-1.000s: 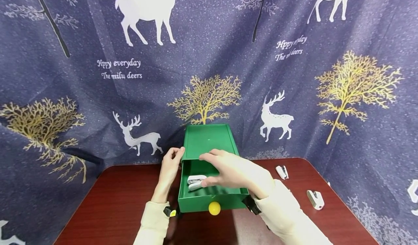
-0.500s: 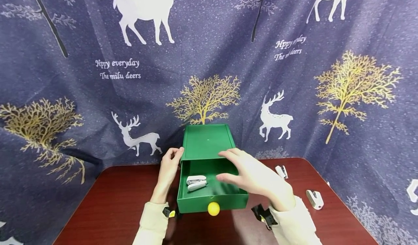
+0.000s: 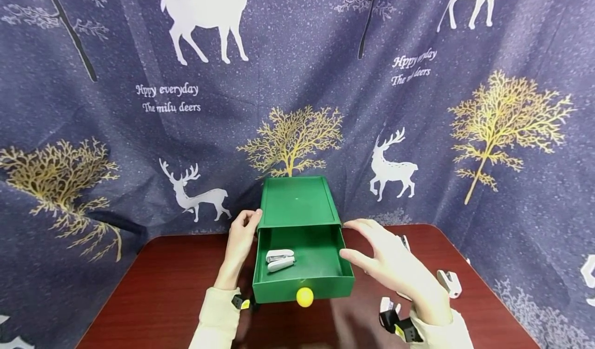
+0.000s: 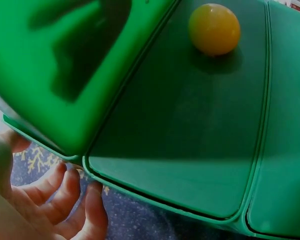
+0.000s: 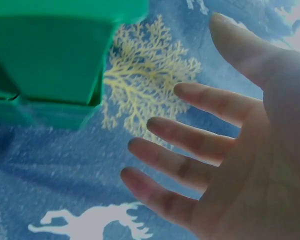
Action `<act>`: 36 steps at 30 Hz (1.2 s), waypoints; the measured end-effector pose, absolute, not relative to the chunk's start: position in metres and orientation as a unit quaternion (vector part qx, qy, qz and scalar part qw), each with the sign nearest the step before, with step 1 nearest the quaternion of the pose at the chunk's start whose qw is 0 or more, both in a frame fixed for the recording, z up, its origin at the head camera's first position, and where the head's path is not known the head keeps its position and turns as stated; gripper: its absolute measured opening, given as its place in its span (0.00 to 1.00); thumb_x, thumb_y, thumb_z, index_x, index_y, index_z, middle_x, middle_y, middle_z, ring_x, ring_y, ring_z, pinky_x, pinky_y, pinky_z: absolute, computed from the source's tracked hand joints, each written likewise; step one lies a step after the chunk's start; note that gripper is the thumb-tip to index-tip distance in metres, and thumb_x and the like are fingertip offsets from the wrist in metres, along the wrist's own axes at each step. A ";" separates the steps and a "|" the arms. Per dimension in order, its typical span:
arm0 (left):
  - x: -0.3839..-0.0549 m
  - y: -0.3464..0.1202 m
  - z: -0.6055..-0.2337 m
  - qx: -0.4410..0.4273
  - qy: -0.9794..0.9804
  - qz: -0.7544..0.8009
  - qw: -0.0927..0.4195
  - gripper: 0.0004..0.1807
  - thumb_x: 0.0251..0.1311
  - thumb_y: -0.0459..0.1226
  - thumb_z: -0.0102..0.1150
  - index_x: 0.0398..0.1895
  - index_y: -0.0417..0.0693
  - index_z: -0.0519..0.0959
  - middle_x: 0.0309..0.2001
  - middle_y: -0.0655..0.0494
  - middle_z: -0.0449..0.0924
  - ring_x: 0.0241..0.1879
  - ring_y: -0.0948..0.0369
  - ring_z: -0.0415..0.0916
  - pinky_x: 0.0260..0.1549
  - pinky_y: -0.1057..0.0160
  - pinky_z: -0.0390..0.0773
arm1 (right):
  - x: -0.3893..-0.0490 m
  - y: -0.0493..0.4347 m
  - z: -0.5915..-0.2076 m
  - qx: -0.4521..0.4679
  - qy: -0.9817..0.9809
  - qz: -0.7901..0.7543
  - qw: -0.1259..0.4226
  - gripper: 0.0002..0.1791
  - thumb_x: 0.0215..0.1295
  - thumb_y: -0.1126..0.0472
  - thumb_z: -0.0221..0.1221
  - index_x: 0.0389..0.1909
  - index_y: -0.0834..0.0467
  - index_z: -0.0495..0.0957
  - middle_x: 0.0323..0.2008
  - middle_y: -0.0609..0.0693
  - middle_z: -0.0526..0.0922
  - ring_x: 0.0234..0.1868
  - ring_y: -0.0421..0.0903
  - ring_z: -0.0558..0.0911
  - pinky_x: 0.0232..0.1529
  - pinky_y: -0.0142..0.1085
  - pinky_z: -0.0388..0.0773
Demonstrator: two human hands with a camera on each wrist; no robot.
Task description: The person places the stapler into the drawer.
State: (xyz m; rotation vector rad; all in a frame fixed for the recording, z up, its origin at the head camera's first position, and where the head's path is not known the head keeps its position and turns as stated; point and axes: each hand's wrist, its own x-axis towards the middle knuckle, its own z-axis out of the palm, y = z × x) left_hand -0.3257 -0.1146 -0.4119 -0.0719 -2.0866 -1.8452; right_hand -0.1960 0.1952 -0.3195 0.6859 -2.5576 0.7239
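In the head view a green drawer cabinet (image 3: pixel 299 202) stands at mid-table, its top drawer (image 3: pixel 316 258) pulled out by a yellow ball knob (image 3: pixel 304 297). A small white stapler (image 3: pixel 280 260) lies on its side in the left part of this drawer. My left hand (image 3: pixel 241 238) touches the cabinet's front left corner; the left wrist view has its fingers (image 4: pixel 65 195) loosely bent along the cabinet's side. Just right of the drawer, my right hand (image 3: pixel 386 258) is spread and holds nothing. In the right wrist view its fingers (image 5: pixel 190 135) are apart from the green wall.
More white staplers lie on the dark red table (image 3: pixel 162 287) to the right: one stapler (image 3: pixel 449 283) near the right edge, another stapler (image 3: pixel 405 242) partly behind my hand, and a white piece (image 3: pixel 387 305) by my right wrist. A dark blue deer-print curtain (image 3: pixel 297 80) hangs behind.
My right hand has moved right, from over the stapler in the drawer to beyond the drawer's right side, uncovering the stapler. My left hand stays at the cabinet's corner.
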 end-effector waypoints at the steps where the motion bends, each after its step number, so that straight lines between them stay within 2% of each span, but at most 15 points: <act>1: -0.326 -0.114 -0.412 -0.028 -0.737 -0.651 0.180 0.20 0.65 0.52 0.59 0.40 0.43 0.80 0.30 0.54 0.77 0.26 0.60 0.73 0.22 0.64 0.76 | -0.195 0.198 -0.322 0.239 -0.913 0.264 0.197 0.27 0.64 0.44 0.63 0.60 0.51 0.74 0.56 0.46 0.76 0.59 0.48 0.75 0.57 0.49 0.72; 3: -0.327 -0.113 -0.412 -0.033 -0.735 -0.652 0.183 0.21 0.65 0.53 0.59 0.40 0.43 0.80 0.30 0.54 0.78 0.26 0.60 0.73 0.22 0.64 0.76 | -0.193 0.203 -0.327 0.225 -0.912 0.282 0.194 0.26 0.65 0.45 0.63 0.60 0.51 0.74 0.57 0.47 0.75 0.58 0.47 0.76 0.56 0.47 0.73; 6: -0.315 -0.110 -0.398 -0.035 -0.737 -0.652 0.175 0.19 0.67 0.49 0.58 0.41 0.39 0.79 0.30 0.54 0.77 0.25 0.61 0.73 0.22 0.64 0.76 | -0.189 0.210 -0.336 0.205 -0.907 0.318 0.184 0.26 0.65 0.47 0.63 0.61 0.53 0.73 0.58 0.49 0.74 0.51 0.43 0.80 0.52 0.42 0.76; 9: -0.301 -0.107 -0.383 -0.034 -0.741 -0.649 0.169 0.16 0.69 0.43 0.57 0.42 0.36 0.79 0.29 0.55 0.77 0.25 0.62 0.72 0.23 0.65 0.76 | -0.187 0.218 -0.347 0.191 -0.906 0.324 0.194 0.26 0.65 0.49 0.64 0.60 0.54 0.74 0.58 0.49 0.75 0.48 0.40 0.80 0.49 0.39 0.77; 11: -0.296 -0.106 -0.378 -0.033 -0.744 -0.646 0.169 0.15 0.69 0.42 0.57 0.42 0.35 0.79 0.29 0.56 0.77 0.25 0.63 0.72 0.23 0.66 0.76 | -0.187 0.225 -0.354 0.181 -0.909 0.311 0.208 0.25 0.64 0.49 0.65 0.59 0.54 0.74 0.57 0.48 0.76 0.52 0.42 0.79 0.52 0.43 0.74; 13: -0.296 -0.107 -0.378 -0.031 -0.745 -0.645 0.169 0.15 0.69 0.41 0.57 0.41 0.35 0.79 0.29 0.55 0.77 0.26 0.64 0.72 0.23 0.65 0.76 | -0.187 0.231 -0.360 0.169 -0.912 0.304 0.216 0.25 0.63 0.49 0.65 0.58 0.54 0.75 0.56 0.47 0.77 0.60 0.49 0.74 0.55 0.47 0.71; 17: -0.294 -0.110 -0.379 -0.022 -0.745 -0.645 0.170 0.15 0.69 0.41 0.56 0.41 0.35 0.79 0.30 0.56 0.76 0.26 0.64 0.72 0.25 0.63 0.78 | -0.188 0.242 -0.374 0.146 -0.916 0.310 0.210 0.25 0.62 0.49 0.66 0.58 0.54 0.76 0.56 0.50 0.78 0.64 0.55 0.71 0.56 0.52 0.70; 23: -0.293 -0.110 -0.379 -0.024 -0.742 -0.649 0.167 0.15 0.70 0.41 0.55 0.40 0.34 0.78 0.29 0.55 0.77 0.26 0.64 0.72 0.25 0.62 0.78 | -0.186 0.260 -0.399 0.114 -0.918 0.322 0.202 0.24 0.63 0.52 0.66 0.57 0.58 0.76 0.55 0.54 0.78 0.50 0.48 0.81 0.47 0.42 0.79; 26: -0.293 -0.108 -0.378 -0.026 -0.743 -0.647 0.169 0.14 0.70 0.41 0.55 0.40 0.35 0.78 0.30 0.56 0.77 0.26 0.64 0.71 0.26 0.61 0.79 | -0.184 0.272 -0.410 0.090 -0.919 0.336 0.185 0.26 0.64 0.51 0.65 0.58 0.59 0.75 0.55 0.57 0.77 0.46 0.48 0.83 0.47 0.44 0.80; 30: -0.295 -0.107 -0.379 -0.026 -0.746 -0.643 0.171 0.13 0.70 0.40 0.55 0.39 0.36 0.78 0.29 0.57 0.76 0.25 0.65 0.71 0.26 0.62 0.78 | -0.182 0.287 -0.423 0.060 -0.926 0.329 0.173 0.28 0.64 0.49 0.65 0.59 0.60 0.73 0.56 0.60 0.76 0.50 0.53 0.82 0.51 0.51 0.76; 36: -0.316 -0.112 -0.401 -0.026 -0.740 -0.652 0.161 0.17 0.69 0.46 0.57 0.41 0.38 0.79 0.30 0.56 0.76 0.25 0.64 0.71 0.24 0.65 0.76 | -0.181 0.302 -0.441 0.038 -0.932 0.308 0.189 0.30 0.59 0.47 0.68 0.57 0.61 0.75 0.52 0.58 0.80 0.53 0.56 0.78 0.50 0.51 0.73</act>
